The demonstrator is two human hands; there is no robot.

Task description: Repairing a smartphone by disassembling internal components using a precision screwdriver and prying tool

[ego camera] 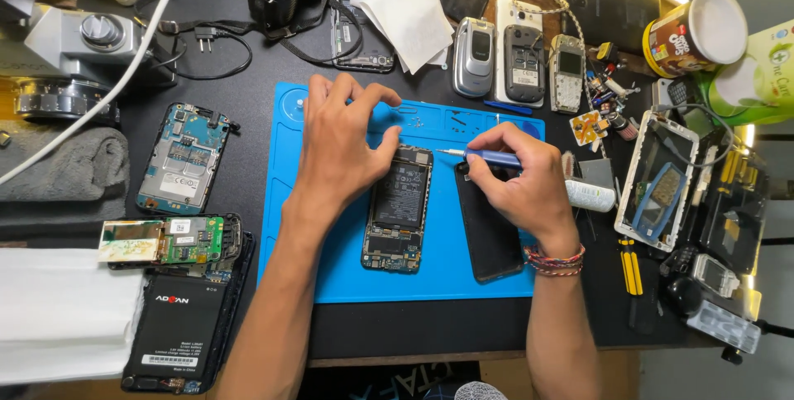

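On blue mat (331,272), screwdriver (488,157) points left toward upright phone (399,208)

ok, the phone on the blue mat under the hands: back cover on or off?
Off. The opened smartphone shows its bare black battery and circuit boards; a separate black back panel lies beside it on the blue silicone mat.

Right hand (529,185) covers most of the screwdriver (488,157) handle; its tip is too tiny to read, maybe on the phone (399,208) edge.
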